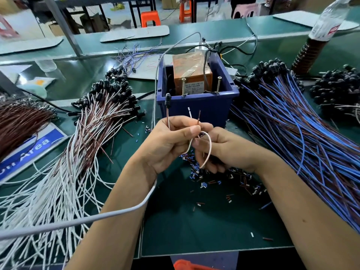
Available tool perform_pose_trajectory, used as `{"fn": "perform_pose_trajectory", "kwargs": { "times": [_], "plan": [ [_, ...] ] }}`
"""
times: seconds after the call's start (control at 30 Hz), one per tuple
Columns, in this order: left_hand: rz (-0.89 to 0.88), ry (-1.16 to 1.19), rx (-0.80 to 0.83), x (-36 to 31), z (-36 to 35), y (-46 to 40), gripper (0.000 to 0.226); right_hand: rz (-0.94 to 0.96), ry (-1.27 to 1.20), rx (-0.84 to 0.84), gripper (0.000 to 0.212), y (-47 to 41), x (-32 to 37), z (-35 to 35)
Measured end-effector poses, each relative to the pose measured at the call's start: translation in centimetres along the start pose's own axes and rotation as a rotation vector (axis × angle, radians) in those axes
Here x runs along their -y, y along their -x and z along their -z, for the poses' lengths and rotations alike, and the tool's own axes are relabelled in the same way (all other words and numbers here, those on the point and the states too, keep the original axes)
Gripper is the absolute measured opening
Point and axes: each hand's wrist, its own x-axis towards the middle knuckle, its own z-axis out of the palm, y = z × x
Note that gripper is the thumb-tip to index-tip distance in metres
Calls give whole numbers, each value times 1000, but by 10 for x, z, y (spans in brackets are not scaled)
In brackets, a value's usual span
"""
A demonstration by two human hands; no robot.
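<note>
My left hand (171, 141) grips a thin brown-and-white wire pair whose black connector (168, 98) points up, and pinches the wire's stripped ends (194, 115) between thumb and forefinger. The white wire (208, 151) loops down over my right hand (220, 151), whose curled fingers hold it. Both hands meet just in front of a blue bin (196, 106) holding an orange box (191, 75) with two upright screws.
A heap of brown-and-white wires with black connectors (91, 133) lies at left, blue-and-brown wires (292, 125) at right. Cut insulation bits (224, 178) litter the green mat under my hands. A grey cable (97, 217) crosses my left forearm. A bottle (329, 18) stands far right.
</note>
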Motion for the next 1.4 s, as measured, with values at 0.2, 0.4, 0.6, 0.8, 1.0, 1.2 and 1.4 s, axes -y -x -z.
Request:
{"fn": "perform_pose_trajectory", "kwargs": {
  "times": [0.2,0.4,0.6,0.8,1.0,1.2,1.4],
  "plan": [
    [105,87,185,-5,8,3,22,136,-384,-98,22,6,-4,20],
    [203,152,302,2,4,2,24,186,-446,-273,22,-5,-5,8],
    [214,147,287,3,4,1,24,231,-546,-300,21,-4,-2,8],
    [182,149,290,3,4,0,23,332,-452,-504,18,-7,-2,2],
    [86,141,231,3,8,4,28,324,-591,-740,20,-3,-4,19],
    [-11,165,227,3,6,1,15,245,-534,-442,30,-14,-9,-5],
    [-11,171,190,4,5,2,17,244,-587,-344,22,-14,-10,-6]
  ]
}}
